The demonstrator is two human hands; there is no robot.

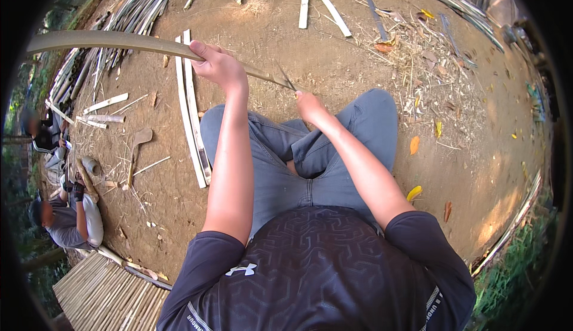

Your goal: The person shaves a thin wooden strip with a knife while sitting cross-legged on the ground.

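I sit cross-legged on bare earth. A long, curved bamboo strip (pixel 128 40) reaches from the far left across to a spot above my lap. My left hand (pixel 225 71) is closed around it partway along, thumb lying on top. A knife (pixel 286 77) is in my right hand (pixel 311 108), with the fingers wrapped around its handle, which they hide. Its thin blade points up and to the left, crossing or touching the strip near the end closest to me. Whether it cuts into the bamboo I cannot tell.
Two pale slats (pixel 192 116) lie left of my knee. A large bamboo pile (pixel 128 18) is at the far left, near a paddle-shaped tool (pixel 141 140). A person in gloves (pixel 68 223) sits at left. Shavings and leaves (pixel 418 83) litter the right.
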